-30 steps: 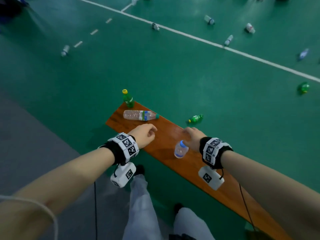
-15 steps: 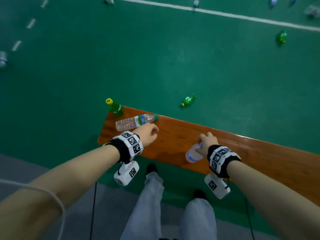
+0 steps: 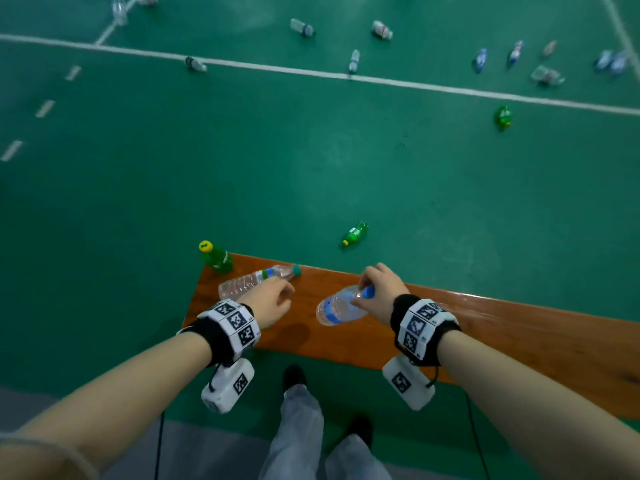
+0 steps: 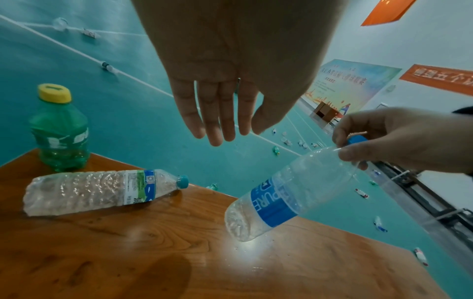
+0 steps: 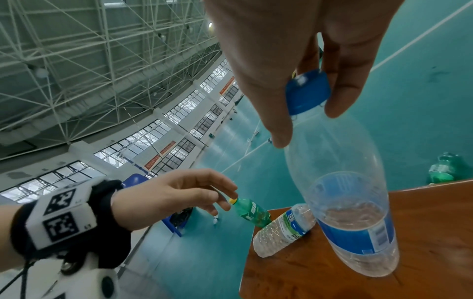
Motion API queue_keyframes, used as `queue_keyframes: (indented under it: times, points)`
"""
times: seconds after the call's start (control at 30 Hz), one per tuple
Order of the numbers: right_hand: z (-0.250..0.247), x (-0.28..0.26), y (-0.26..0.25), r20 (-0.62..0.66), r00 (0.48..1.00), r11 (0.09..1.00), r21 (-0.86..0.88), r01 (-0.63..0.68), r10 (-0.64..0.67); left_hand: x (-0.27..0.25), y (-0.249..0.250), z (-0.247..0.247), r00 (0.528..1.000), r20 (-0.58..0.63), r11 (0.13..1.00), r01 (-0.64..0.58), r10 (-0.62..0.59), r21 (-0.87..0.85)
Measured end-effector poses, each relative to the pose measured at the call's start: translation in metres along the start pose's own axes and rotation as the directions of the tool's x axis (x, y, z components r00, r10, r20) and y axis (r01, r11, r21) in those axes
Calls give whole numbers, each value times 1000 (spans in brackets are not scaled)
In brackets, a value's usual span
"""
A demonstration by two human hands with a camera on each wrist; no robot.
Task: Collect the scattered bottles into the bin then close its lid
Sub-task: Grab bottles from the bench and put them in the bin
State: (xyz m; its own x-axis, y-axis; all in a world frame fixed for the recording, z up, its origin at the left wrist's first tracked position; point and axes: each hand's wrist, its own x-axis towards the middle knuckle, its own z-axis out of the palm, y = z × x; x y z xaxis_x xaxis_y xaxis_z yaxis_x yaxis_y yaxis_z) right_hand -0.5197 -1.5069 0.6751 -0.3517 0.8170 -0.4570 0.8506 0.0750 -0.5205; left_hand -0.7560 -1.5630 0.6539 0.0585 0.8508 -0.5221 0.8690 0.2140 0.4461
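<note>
Right hand point(image 3: 379, 292) pinches clear blue-capped bottle point(image 3: 337, 308) — left hand point(image 3: 268, 301) slack, empty.

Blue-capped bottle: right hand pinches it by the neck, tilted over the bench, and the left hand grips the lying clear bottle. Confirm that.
Not quite. The left hand hovers open above the lying clear bottle, gripping nothing, as the left wrist view shows. The rest holds.

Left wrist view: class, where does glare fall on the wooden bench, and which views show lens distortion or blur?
Left wrist view: a bright glare patch on the wooden bench beneath the blue-labelled bottle. Right wrist view: roof trusses bow strongly; the right hand is soft, close up. Head view: the white court line bends; far bottles are blurred.
</note>
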Motion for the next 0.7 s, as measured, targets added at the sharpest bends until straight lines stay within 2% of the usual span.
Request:
queue_keyframes:
  times: [0.1,0.23,0.33,0.5,0.6,0.7]
  points:
    - [0,-2,2,-23,1000,999,48,-7,8,6,-2,-2,1000,-5,998,-13,14,65]
    - [5,4,5,-95,995,996,86,-30,38,22,-7,0,998,-54,998,-25,28,62]
    - [11,11,0,-151,985,991,114,-65,82,43,-18,2,999,-40,994,-16,21,105]
    - [30,34,-11,-192,960,971,161,-175,205,90,-52,5,996,90,982,-24,7,188]
    - [48,49,-25,-195,945,958,169,-233,264,101,-77,5,983,184,974,-41,0,222]
    - [67,63,-39,-234,921,940,219,-261,311,112,-106,6,973,229,970,-65,11,232]
